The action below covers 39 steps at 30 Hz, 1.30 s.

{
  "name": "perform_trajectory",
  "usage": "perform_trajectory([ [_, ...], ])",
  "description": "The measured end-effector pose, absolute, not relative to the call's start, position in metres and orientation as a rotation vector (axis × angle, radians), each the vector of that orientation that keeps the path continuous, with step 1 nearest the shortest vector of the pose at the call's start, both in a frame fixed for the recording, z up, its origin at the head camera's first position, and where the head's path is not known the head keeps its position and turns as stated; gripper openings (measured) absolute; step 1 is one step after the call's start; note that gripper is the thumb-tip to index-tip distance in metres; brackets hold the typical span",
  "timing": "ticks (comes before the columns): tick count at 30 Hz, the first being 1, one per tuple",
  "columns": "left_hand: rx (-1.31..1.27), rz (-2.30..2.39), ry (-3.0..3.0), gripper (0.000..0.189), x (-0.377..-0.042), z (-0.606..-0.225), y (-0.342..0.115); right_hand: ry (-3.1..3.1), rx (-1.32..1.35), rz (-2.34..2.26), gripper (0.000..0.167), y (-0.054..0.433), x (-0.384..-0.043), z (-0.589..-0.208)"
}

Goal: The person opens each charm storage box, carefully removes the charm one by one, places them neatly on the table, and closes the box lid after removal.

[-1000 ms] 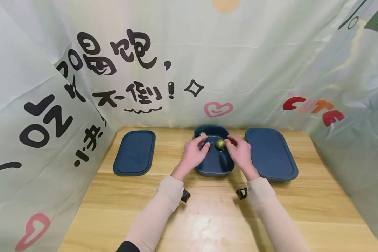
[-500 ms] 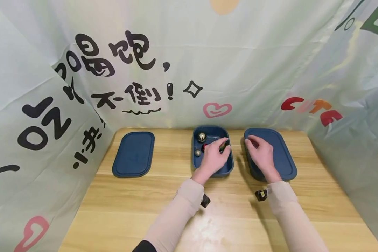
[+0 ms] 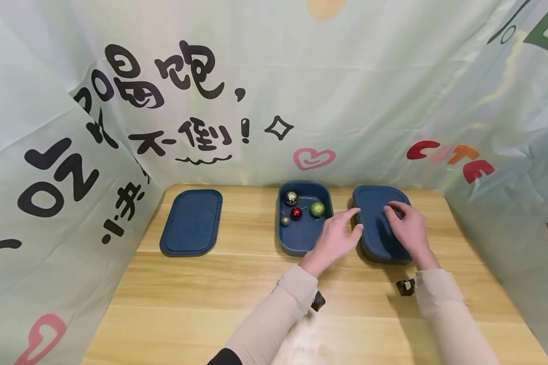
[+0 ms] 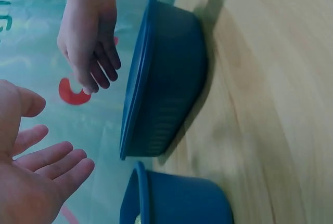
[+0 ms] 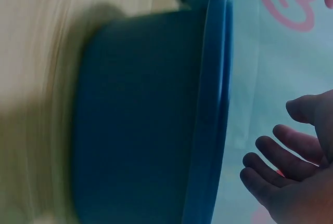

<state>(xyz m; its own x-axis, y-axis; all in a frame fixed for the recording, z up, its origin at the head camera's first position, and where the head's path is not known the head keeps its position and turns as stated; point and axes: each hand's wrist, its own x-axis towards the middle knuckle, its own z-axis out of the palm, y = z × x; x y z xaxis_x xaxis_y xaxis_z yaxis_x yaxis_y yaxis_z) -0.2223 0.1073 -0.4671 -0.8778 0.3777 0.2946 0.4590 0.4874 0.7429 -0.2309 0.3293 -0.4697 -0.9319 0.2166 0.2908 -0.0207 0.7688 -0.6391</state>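
My right hand hovers over the lidded navy box, fingers relaxed and spread from the thumb. Between that box and the open navy box floats my left hand, its fingers loosely extended. Neither hand holds anything; in the left wrist view, both the left hand and the right hand are above the lid's level. Inside the open box lie a glittery green bauble, a shiny red bauble, a silvery-gold bauble and a smaller pale bauble. My left hand hides the box's near right corner.
A loose navy lid lies flat at the left of the wooden table. Printed fabric hangs as walls behind the table and on both sides.
Both hands have moved right, away from the open box toward the lidded one. The green bauble, earlier at the right hand's fingertips, now lies uncovered in the open box.
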Motion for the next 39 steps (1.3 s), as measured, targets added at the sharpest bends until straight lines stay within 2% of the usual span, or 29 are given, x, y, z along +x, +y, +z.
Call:
perform_trajectory([
  [13, -0.915, -1.302, -2.640, 0.050, -0.205, -0.477, 0.145, -2.613, -0.271, 0.884, 0.042, 0.371, -0.223, -0.476],
  [25, -0.761, -1.405, -2.742, 0.054, -0.203, -0.496, 0.164, -2.650, -0.301, 0.835, 0.041, 0.390, -0.225, -0.488],
  [35, -0.851, -1.206, -2.797, 0.054, -0.204, -0.503, 0.165, -2.656, -0.287, 0.837, 0.040, 0.395, -0.223, -0.501],
  [39, -0.737, -1.312, -2.785, 0.057, -0.206, -0.503, 0.167, -2.649, -0.296, 0.859, 0.040, 0.393, -0.225, -0.503],
])
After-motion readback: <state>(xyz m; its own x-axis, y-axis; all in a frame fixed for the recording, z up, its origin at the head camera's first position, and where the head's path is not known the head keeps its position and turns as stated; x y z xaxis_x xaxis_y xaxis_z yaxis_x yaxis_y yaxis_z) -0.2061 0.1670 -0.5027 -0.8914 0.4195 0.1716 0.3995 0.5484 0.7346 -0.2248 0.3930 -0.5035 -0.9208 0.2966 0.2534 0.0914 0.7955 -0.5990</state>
